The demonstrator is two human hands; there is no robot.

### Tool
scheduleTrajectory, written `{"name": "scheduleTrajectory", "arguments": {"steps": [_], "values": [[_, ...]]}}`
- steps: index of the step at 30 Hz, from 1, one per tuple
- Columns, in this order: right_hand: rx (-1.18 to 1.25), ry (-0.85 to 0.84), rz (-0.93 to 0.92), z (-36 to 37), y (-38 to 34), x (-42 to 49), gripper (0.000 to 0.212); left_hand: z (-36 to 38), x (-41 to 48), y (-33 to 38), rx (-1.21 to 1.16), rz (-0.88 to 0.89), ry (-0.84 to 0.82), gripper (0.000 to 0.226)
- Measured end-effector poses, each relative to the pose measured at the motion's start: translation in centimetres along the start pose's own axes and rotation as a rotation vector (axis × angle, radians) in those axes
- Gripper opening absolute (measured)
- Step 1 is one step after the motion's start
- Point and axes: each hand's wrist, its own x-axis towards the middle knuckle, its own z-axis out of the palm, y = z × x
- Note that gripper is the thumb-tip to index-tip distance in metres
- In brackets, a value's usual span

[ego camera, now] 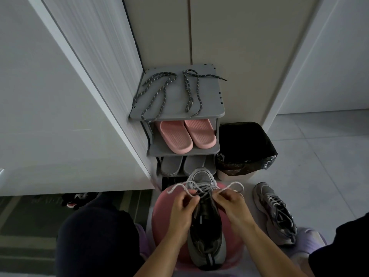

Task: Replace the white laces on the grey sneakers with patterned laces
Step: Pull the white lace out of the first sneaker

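A grey sneaker point(205, 236) lies on a pink stool point(159, 220) in front of me, toe pointing away. My left hand point(182, 208) pinches one strand of its white lace point(179, 187) at the left of the tongue. My right hand point(229, 202) pinches the other strand, which loops out to the right. The second grey sneaker point(276, 212) stands on the floor to the right, its white lace in place. Two dark patterned laces point(157, 92) point(192, 90) lie loose on top of the grey shoe rack point(211, 108).
Pink slippers point(184, 135) fill the rack's middle shelf and grey slippers point(182, 164) the lower one. A bin with a black bag point(245, 148) stands right of the rack. A white cabinet point(60, 116) is at the left; my knees flank the stool.
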Motion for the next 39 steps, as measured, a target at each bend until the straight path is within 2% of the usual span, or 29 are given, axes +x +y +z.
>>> {"name": "scheduleTrajectory", "arguments": {"steps": [2,5,7,9,12,14,16,19,21,25,28,30,33,36,37,39], "values": [[-0.206,0.043,-0.034,-0.1,0.4,0.4,0.013,0.2,0.2,-0.1,0.216,0.116,0.031,0.015],[-0.365,0.173,-0.076,0.2,0.8,0.9,0.016,0.2,0.6,0.3,0.317,0.199,0.164,0.033],[-0.138,0.220,0.001,0.4,0.9,1.1,0.015,0.0,0.7,0.5,0.215,0.118,0.241,0.031],[0.124,0.202,0.091,0.2,0.4,1.2,0.025,0.2,0.7,0.6,0.093,-0.007,0.288,0.027],[0.171,0.156,0.164,-0.4,-0.1,1.3,0.033,0.3,0.8,0.9,-0.134,-0.133,0.323,0.017],[0.080,0.110,0.181,-0.6,-0.4,1.1,0.031,0.1,0.7,1.4,-0.361,-0.202,0.296,0.019],[-0.073,0.032,0.131,-0.7,-0.7,0.7,0.033,-0.2,0.8,1.8,-0.488,-0.240,0.290,0.024],[-0.333,0.022,-0.007,-0.6,-0.4,0.0,0.031,-0.8,1.4,1.9,-0.485,-0.269,0.360,0.028],[-0.380,0.006,-0.077,-0.5,-0.1,-0.6,0.020,-1.2,2.2,1.6,-0.451,-0.311,0.390,0.022],[-0.603,-0.184,-0.062,0.8,0.8,-1.3,0.049,-1.2,3.1,1.5,-0.375,-0.339,0.365,0.024],[-0.786,-0.123,-0.107,1.6,1.1,-2.2,0.040,-0.8,3.5,1.3,-0.369,-0.380,0.336,0.027],[-0.768,-0.084,-0.125,1.6,1.4,-2.7,0.031,-0.5,3.8,1.0,-0.424,-0.429,0.355,0.030],[-0.709,-0.032,-0.115,1.2,1.9,-3.1,0.029,0.3,3.6,1.2,-0.483,-0.418,0.373,0.034],[-0.772,-0.065,-0.130,1.0,2.2,-3.0,0.026,0.1,3.7,1.7,-0.327,-0.385,0.271,0.028],[-0.768,-0.077,-0.137,0.9,2.2,-3.0,0.025,-0.4,3.8,2.0,-0.191,-0.380,0.225,0.024],[-0.718,-0.086,-0.122,0.8,2.1,-3.0,0.026,-2.0,3.8,2.5,0.294,-0.337,0.082,0.033]]}}
